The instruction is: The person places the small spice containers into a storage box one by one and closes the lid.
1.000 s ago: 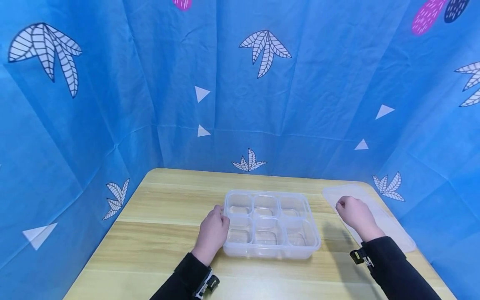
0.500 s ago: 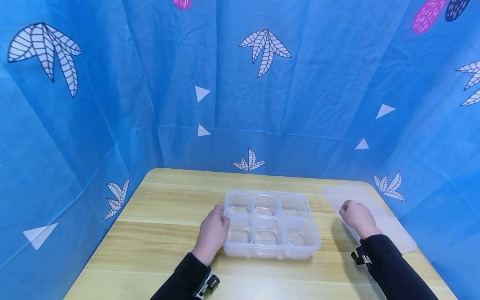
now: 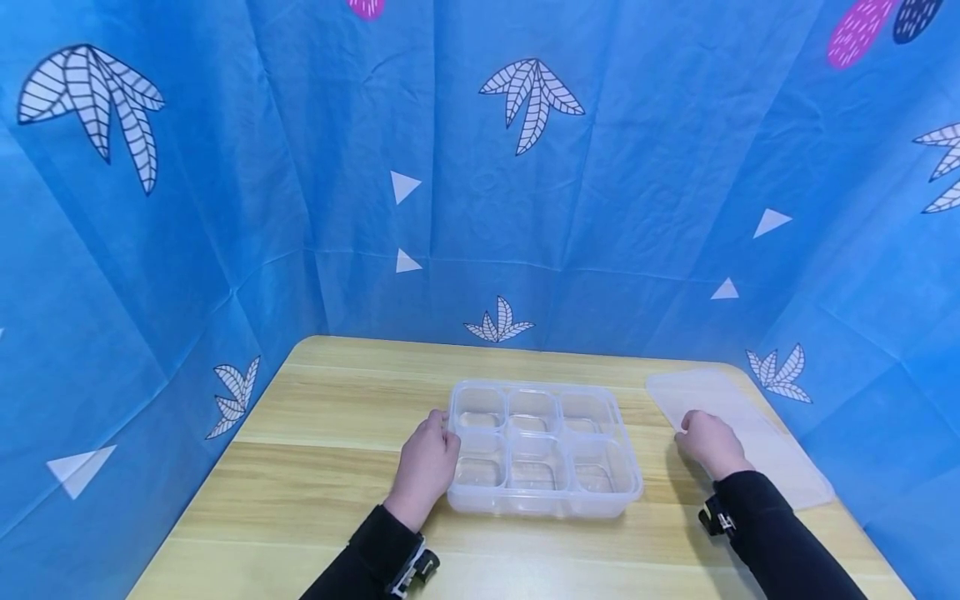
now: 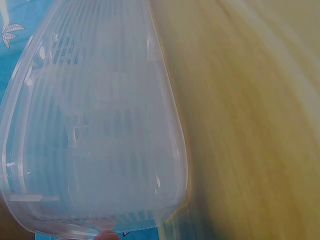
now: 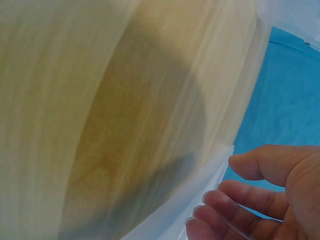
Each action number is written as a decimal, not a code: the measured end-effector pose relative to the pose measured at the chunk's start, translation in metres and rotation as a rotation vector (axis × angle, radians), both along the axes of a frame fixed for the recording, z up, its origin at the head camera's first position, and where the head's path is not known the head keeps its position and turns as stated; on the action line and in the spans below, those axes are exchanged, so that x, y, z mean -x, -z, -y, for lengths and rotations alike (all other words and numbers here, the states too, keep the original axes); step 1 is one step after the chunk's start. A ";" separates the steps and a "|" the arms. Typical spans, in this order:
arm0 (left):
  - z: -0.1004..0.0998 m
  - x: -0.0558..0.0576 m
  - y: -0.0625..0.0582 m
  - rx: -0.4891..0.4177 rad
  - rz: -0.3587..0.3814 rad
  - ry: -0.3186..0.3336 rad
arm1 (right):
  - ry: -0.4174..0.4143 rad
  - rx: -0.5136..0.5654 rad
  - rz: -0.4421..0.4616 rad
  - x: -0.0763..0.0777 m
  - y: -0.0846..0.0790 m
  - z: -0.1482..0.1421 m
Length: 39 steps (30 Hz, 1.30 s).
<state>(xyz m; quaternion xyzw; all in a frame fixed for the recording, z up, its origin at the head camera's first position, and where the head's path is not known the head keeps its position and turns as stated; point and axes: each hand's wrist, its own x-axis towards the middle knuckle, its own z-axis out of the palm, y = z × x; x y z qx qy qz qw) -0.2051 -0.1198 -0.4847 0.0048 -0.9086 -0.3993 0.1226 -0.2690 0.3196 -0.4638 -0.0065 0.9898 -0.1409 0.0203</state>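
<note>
A translucent plastic compartment box sits on the table in the head view, its several square compartments facing up. My left hand grips its left wall; in the left wrist view the box takes up much of the picture and only a fingertip shows. To the right lies a flat translucent lid. Over the lid's left edge hovers my right hand. The right wrist view shows its thumb apart from loosely bent fingers, beside the lid edge, with nothing visibly pinched.
The wooden table has rounded far corners. A blue patterned curtain hangs close behind it and along both sides. A strip of bare wood lies between box and lid.
My right hand has come down lower and nearer the lid's left edge. The left hand, box and lid stay where they were.
</note>
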 end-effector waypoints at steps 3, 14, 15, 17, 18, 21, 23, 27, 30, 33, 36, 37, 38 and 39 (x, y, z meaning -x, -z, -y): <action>0.000 -0.001 -0.001 0.001 -0.002 0.002 | 0.008 0.003 0.011 0.000 0.002 0.001; 0.000 -0.001 -0.002 -0.003 0.007 0.003 | -0.009 -0.003 -0.018 -0.002 0.007 -0.001; 0.001 -0.001 -0.002 -0.001 0.002 0.004 | -0.010 -0.005 -0.020 -0.002 0.007 -0.001; 0.000 -0.001 -0.002 -0.004 0.003 0.002 | -0.008 -0.013 -0.022 -0.001 0.007 -0.001; 0.000 -0.001 -0.002 -0.004 0.006 0.001 | -0.005 -0.015 -0.018 -0.001 0.008 -0.001; 0.001 -0.002 -0.002 -0.001 0.003 0.002 | 0.008 -0.021 -0.006 0.000 0.008 -0.001; 0.001 -0.002 -0.001 0.000 0.004 0.002 | 0.015 -0.023 0.002 0.001 0.009 -0.001; 0.001 -0.001 -0.001 -0.008 0.011 0.000 | 0.011 -0.032 -0.007 0.003 0.011 -0.001; 0.001 -0.001 -0.002 -0.010 0.015 0.000 | -0.001 -0.035 -0.017 0.003 0.012 0.000; 0.001 -0.001 -0.002 -0.003 0.012 0.004 | -0.009 -0.029 -0.023 0.003 0.013 0.001; 0.001 -0.002 -0.003 -0.005 0.016 0.003 | -0.019 -0.026 -0.046 0.002 0.015 0.002; 0.001 -0.002 -0.003 -0.006 0.015 0.004 | -0.024 -0.027 -0.054 0.001 0.015 0.002; 0.001 -0.002 -0.003 -0.007 0.019 0.002 | -0.029 -0.029 -0.064 0.001 0.016 0.003; 0.000 -0.002 -0.003 -0.009 0.020 0.001 | -0.030 -0.029 -0.069 0.001 0.016 0.003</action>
